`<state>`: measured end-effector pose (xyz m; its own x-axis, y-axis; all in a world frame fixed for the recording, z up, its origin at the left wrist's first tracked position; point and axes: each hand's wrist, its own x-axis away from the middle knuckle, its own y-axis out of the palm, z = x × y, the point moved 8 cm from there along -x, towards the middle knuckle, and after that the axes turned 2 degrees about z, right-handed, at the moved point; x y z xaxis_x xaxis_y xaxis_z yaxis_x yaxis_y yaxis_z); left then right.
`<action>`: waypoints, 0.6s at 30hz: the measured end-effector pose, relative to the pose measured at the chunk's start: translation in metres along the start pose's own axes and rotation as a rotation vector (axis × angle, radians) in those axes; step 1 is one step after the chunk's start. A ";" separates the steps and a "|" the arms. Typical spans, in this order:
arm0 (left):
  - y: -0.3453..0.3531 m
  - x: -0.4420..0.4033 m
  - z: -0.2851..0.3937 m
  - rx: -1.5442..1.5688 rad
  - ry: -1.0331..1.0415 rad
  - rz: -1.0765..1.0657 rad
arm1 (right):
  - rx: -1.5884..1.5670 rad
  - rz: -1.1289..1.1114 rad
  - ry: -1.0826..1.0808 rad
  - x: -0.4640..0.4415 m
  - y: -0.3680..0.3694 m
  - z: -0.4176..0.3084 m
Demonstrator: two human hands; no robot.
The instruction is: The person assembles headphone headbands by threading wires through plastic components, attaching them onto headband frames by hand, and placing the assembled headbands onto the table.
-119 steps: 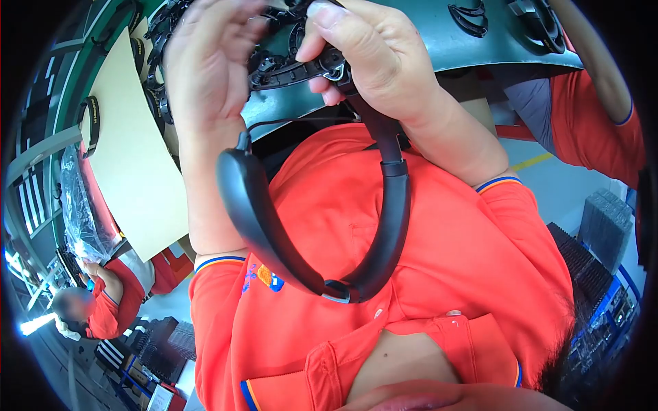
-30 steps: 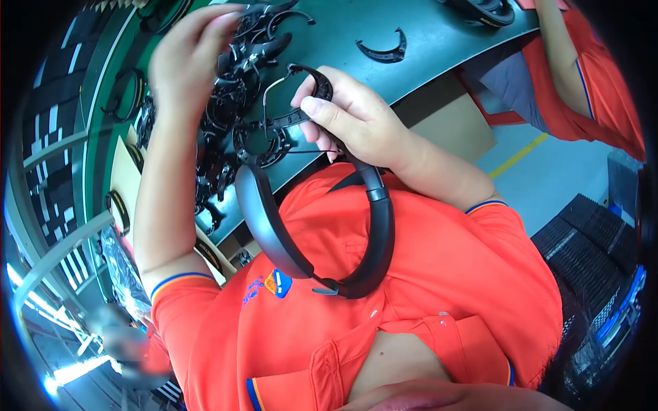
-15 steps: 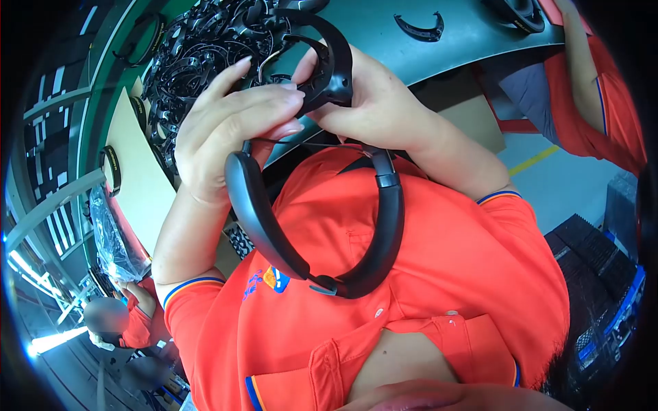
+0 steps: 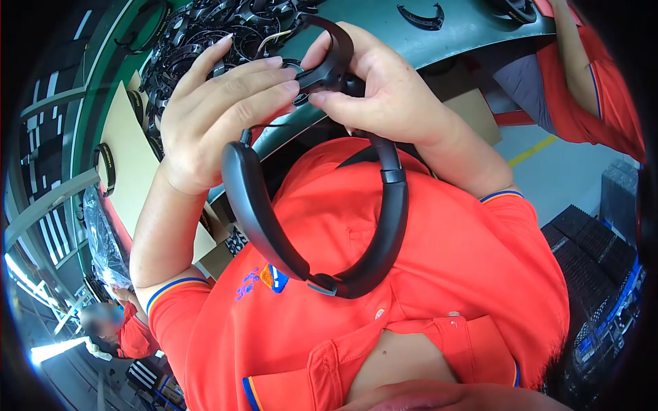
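My right hand (image 4: 384, 89) pinches a curved black headphone yoke (image 4: 337, 58) between thumb and fingers. Below it a black padded headband (image 4: 391, 226) hangs in a U shape against my chest, its right end running up behind my right hand. Whether that end joins the yoke is hidden. My left hand (image 4: 219, 113) has its fingers stretched out and apart, with fingertips at the yoke's left side; contact is hard to tell. Under its palm side, a thin dark wire (image 4: 264, 127) pokes from the headband's left end.
A heap of black curved parts (image 4: 226, 34) lies on the green table (image 4: 473, 27). A single black yoke (image 4: 421, 17) lies further right. A person in red (image 4: 603, 103) stands at the right, near black stacked trays (image 4: 589, 253). Another person (image 4: 137, 332) is at lower left.
My left hand has shifted slightly left and down, its fingers straighter. The yoke in my right hand has turned and shows a narrower side. The headband has barely moved.
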<state>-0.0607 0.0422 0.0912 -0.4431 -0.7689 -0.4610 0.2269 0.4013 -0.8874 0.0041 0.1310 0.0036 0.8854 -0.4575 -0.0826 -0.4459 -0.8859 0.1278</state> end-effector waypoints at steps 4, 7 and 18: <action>0.003 0.008 0.001 -0.013 -0.022 0.007 | 0.010 -0.030 -0.049 0.000 0.004 -0.001; 0.002 0.010 0.003 -0.067 -0.032 -0.004 | 0.053 -0.038 -0.101 0.000 0.007 -0.004; 0.007 0.019 -0.008 0.288 -0.394 0.222 | -0.113 -0.123 -0.036 0.002 0.016 -0.003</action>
<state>-0.0749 0.0347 0.0766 -0.0110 -0.8315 -0.5554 0.5315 0.4656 -0.7076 -0.0012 0.1164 0.0079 0.9261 -0.3505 -0.1396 -0.3150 -0.9221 0.2249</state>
